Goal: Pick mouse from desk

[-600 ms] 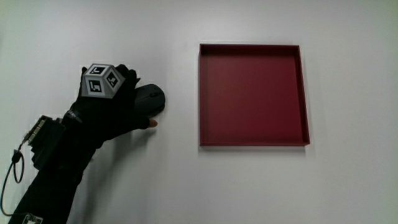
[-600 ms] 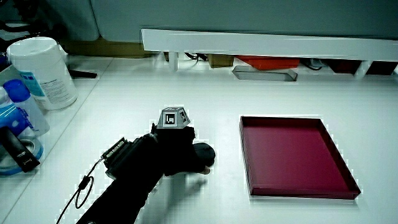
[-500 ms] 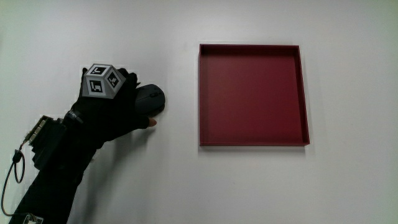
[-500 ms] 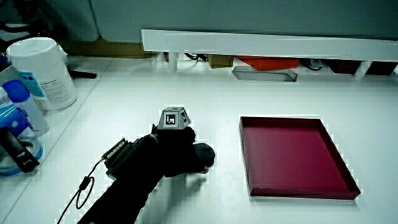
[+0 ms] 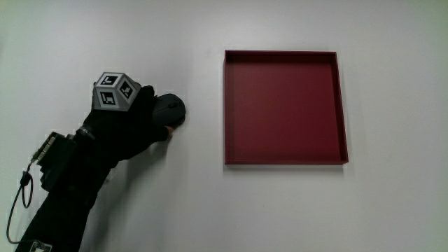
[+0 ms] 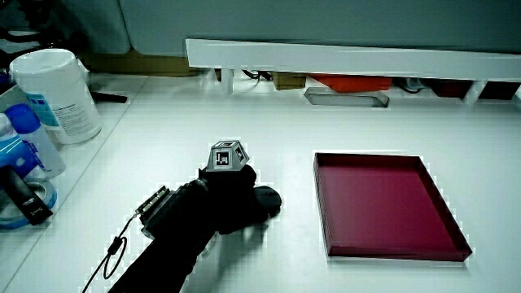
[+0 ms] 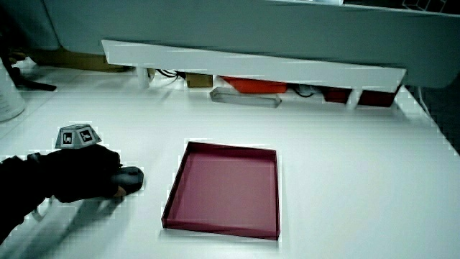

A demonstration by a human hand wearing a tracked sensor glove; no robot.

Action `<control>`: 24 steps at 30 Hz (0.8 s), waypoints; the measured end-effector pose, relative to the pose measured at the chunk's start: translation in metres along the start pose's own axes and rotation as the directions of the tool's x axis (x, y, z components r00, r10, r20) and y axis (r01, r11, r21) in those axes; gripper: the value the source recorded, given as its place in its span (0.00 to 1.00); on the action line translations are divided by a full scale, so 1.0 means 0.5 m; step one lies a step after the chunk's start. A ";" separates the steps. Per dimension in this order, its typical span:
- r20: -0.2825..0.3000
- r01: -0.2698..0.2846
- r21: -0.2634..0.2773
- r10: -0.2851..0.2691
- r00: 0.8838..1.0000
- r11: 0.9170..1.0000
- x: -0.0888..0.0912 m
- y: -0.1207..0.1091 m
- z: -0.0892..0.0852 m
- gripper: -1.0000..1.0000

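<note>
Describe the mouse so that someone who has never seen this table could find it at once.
Start from the white table and find the square dark red tray. Beside the tray, apart from it, the black gloved hand closes over a small rounded thing: that is the mouse. It is dark grey and domed, the only thing under the hand; the tray is flat-walled and holds nothing.

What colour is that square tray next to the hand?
Dark red, inside and rim alike; the tray shows best in the main view.

gloved hand point(image 7: 85, 175) clasped over the dark mouse point(image 7: 131, 178), beside the red tray point(image 7: 220, 226) on the white table point(image 7: 345, 180)
</note>
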 end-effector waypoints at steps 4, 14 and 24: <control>-0.004 -0.054 -0.032 0.054 0.999 0.998 0.004 0.023 -0.011 0.50; -0.046 -0.101 -0.083 0.097 0.994 0.991 -0.011 0.077 -0.029 0.50; -0.069 -0.093 -0.086 0.087 0.994 0.992 -0.006 0.087 -0.040 0.50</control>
